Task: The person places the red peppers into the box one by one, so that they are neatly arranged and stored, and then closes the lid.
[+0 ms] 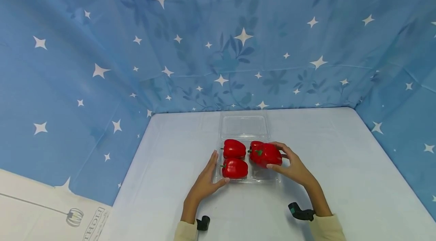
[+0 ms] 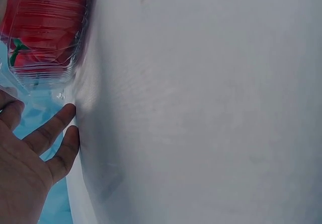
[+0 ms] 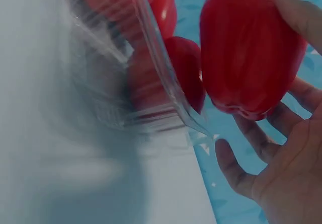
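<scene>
A red bell pepper (image 1: 270,156) is in my right hand (image 1: 295,168), pinched between thumb and fingers above the right half of a clear plastic clamshell box (image 1: 253,179). Beneath it, another red pepper (image 1: 256,144) shows at the back right of the box. Two more peppers lie in the left half, one behind (image 1: 234,148) and one in front (image 1: 235,168). At the box's left side is my left hand (image 1: 202,185), fingers stretched along the wall and thumb near the front edge. The right wrist view shows the held pepper (image 3: 249,48) above the box rim.
The box's lid (image 1: 244,125) is folded back flat behind it, toward the far edge. Everything stands on a white-covered table (image 1: 340,157). Blue star-patterned cloth (image 1: 238,63) hangs behind and along both sides.
</scene>
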The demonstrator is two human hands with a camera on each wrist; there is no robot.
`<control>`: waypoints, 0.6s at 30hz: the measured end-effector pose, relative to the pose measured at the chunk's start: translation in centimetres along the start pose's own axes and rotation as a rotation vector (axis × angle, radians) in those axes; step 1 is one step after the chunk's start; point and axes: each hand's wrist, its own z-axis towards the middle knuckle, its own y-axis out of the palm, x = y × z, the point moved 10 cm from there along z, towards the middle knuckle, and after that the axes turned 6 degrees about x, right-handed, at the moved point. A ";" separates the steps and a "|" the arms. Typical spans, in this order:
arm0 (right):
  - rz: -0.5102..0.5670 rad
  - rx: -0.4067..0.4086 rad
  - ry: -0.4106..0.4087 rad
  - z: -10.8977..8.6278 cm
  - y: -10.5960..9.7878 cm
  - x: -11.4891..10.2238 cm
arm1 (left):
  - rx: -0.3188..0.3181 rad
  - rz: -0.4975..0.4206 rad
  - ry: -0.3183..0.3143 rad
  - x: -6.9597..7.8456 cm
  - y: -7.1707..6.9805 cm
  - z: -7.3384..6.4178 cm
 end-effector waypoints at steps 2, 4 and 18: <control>-0.007 -0.018 0.004 -0.2 0.4 0.0 | 0.002 0.001 0.015 0.0 0.0 0.0; -0.016 -0.028 0.004 -0.3 0.8 0.0 | 0.005 -0.005 0.028 0.1 -0.1 0.0; -0.112 -0.076 0.030 -0.8 2.3 0.0 | -0.005 -0.022 0.005 0.1 0.0 0.1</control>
